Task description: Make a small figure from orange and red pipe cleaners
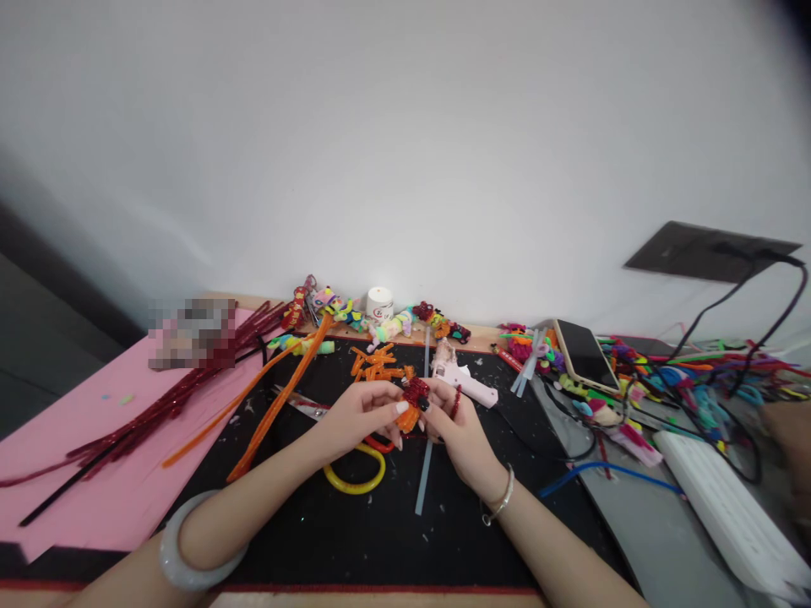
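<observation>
Between both hands, above the black mat, is a small red and orange pipe-cleaner figure. My left hand pinches its left side with thumb and fingers. From the other side my right hand grips it, a strand of dark red pipe cleaner showing by the fingers. Under my left hand lie scissors with yellow handles, partly hidden. Short orange pipe-cleaner pieces lie just behind the hands. A pale glue gun rests behind my right hand, near a translucent glue stick.
Long dark red pipe cleaners lie on a pink sheet, with orange ones beside them. A white cup stands by the wall. At right are a phone, a power strip, cables and many colourful pipe cleaners.
</observation>
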A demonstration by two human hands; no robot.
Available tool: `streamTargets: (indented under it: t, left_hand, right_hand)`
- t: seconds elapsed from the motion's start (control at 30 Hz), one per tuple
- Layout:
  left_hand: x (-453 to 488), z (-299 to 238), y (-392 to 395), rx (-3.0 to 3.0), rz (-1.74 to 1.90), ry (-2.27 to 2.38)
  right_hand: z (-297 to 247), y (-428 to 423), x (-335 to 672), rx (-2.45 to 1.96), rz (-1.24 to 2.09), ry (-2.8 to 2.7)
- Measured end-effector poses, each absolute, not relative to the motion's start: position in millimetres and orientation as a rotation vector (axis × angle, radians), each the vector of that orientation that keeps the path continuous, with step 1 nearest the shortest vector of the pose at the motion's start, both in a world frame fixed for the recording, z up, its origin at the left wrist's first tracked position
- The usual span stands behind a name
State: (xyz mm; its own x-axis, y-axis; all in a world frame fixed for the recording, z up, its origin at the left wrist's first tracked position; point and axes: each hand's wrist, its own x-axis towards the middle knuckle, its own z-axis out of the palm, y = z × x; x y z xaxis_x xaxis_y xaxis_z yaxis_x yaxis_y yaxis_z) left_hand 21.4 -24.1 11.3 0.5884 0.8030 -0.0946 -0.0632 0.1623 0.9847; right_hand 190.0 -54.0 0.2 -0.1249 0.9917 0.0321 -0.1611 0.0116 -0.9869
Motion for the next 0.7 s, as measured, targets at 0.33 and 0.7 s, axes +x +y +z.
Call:
streamTargets:
  t: [0.33, 0.7]
  left_hand:
    - [21.2, 10.8, -24.1, 1.259, 0.698, 0.738]
    - [20.7, 5.9, -23.1, 1.256, 0.720, 0.663]
  right_hand:
    - [-3.1, -51.0, 191.0, -1.019, 1.335, -1.258]
    - [2.1, -51.5, 190.8, -1.049, 1.274, -1.338]
